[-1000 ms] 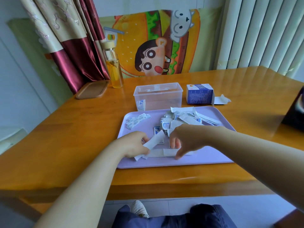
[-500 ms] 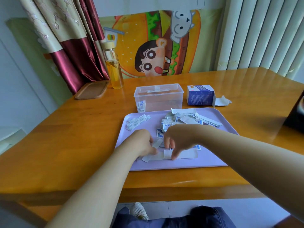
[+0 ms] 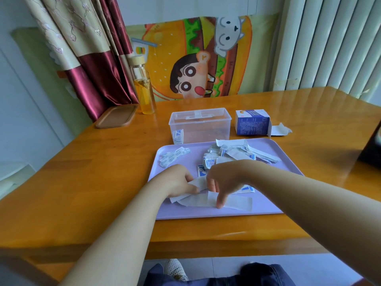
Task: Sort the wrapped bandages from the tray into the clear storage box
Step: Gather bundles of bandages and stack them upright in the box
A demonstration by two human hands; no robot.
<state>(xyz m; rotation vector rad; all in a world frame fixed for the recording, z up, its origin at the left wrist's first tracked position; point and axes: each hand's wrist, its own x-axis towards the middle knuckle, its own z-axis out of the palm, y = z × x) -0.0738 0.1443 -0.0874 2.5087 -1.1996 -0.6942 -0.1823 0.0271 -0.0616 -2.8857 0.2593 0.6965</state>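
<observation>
Plainly, most of the wrapped bandages (image 3: 231, 153) lie on the lilac tray (image 3: 272, 205), heaped loosely toward its far right side, white packets with blue print mixed with longer white ones. A smaller cluster of packets (image 3: 174, 156) lies apart at the tray's far left corner. Just beyond the tray's far edge stands the clear storage box (image 3: 206, 129), open at the top; one small blue-and-white packet (image 3: 178, 136) leans against its front left wall, and whether anything more lies in it cannot be told. To the right of the box stands a blue carton (image 3: 252, 124) with its torn flap (image 3: 280, 130) open on the table (image 3: 82, 182). Both hands are over the near half of the tray. The left hand (image 3: 177, 180) has its fingers curled and pinches a crumpled white wrapper (image 3: 199, 182) at its edge. The right hand (image 3: 226, 178), close beside it, is bent downward with fingers curled, and its thumb and fingertips nip the long white strip (image 3: 239, 202) that lies flat along the tray's near side, overlapping other white strips beneath the left hand. A blue-printed packet (image 3: 246, 189) pokes out just behind the right wrist. Farther off on the left, a glass bottle (image 3: 144, 91) of amber liquid stands beside a flat wooden lid (image 3: 116, 116).
</observation>
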